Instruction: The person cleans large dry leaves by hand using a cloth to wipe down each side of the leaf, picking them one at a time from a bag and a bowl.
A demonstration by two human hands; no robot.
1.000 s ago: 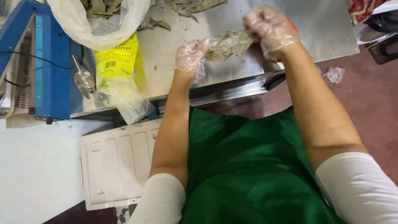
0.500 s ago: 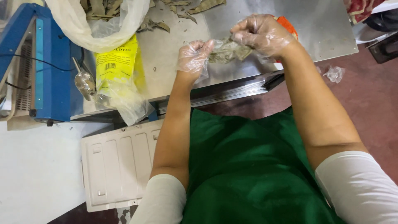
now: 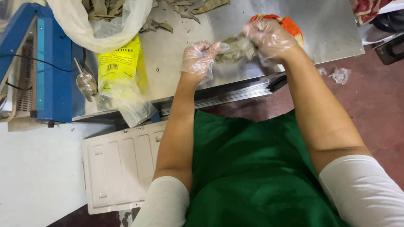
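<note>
Steel table edge lies under both hands gripping a leaf bundle.

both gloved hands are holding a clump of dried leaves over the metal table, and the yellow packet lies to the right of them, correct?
Not quite: the yellow packet lies to their left, as the head view shows. Both gloved hands, left hand and right hand, do hold the clump of dried leaves over the metal table.
</note>
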